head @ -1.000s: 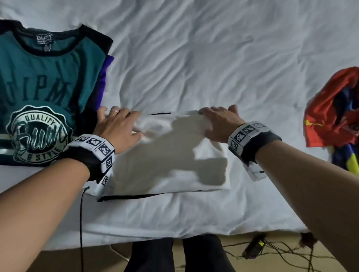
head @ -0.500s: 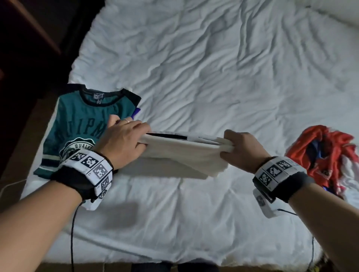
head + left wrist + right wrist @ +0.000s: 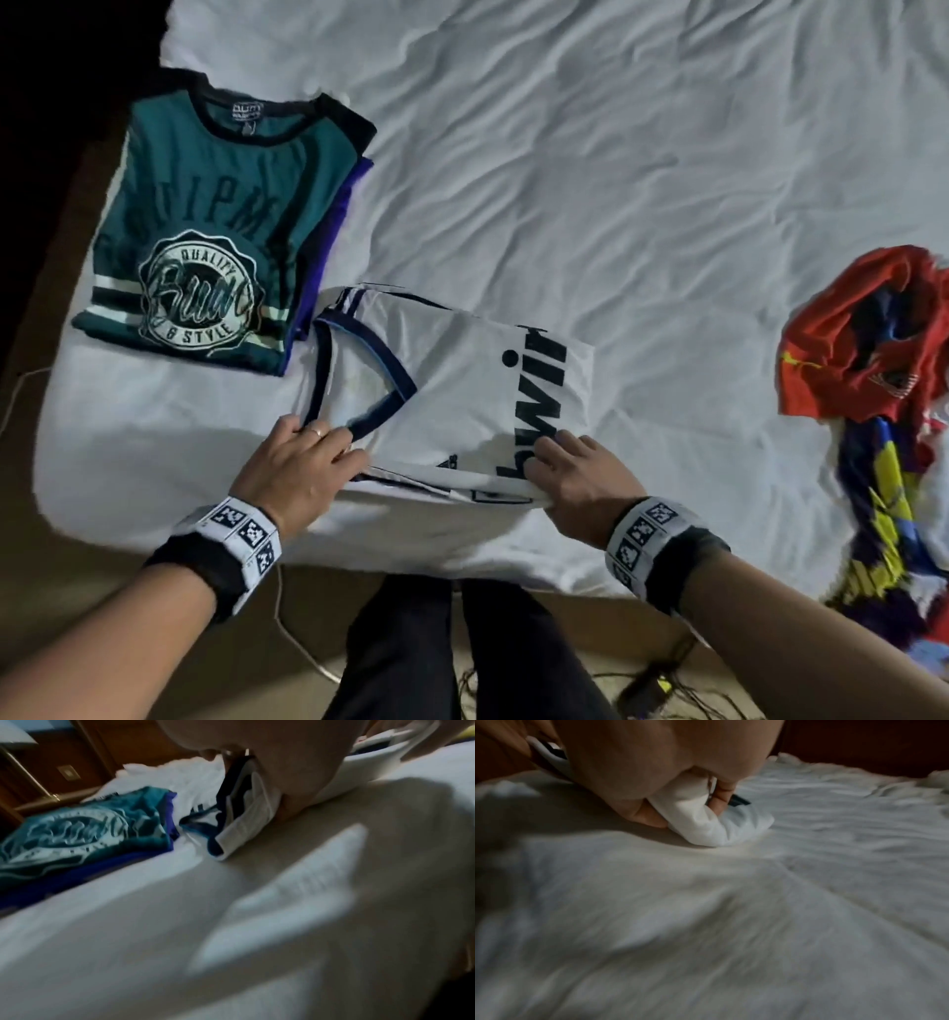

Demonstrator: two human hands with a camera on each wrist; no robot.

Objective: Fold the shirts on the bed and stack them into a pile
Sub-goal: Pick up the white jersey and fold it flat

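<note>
A folded white jersey (image 3: 452,390) with a navy V-collar and black lettering lies face up near the bed's front edge. My left hand (image 3: 303,462) grips its near left corner by the collar, and the folded edge (image 3: 246,821) shows under the palm in the left wrist view. My right hand (image 3: 570,473) pinches the near right corner, thumb under and fingers over the white cloth (image 3: 703,821). To the left lies the pile: a folded teal shirt (image 3: 205,231) on top of a purple shirt (image 3: 344,216).
A crumpled heap of red, blue and yellow shirts (image 3: 883,390) lies at the bed's right edge. The white sheet (image 3: 616,180) stretches away wrinkled behind the jersey. Cables (image 3: 662,683) and my dark trouser legs (image 3: 447,652) are on the floor below the bed's front edge.
Both hands lifted the folded jersey off the sheet, turned it over and laid it down again. Its collar and lettering now face up, and the hands hold its near edge.
</note>
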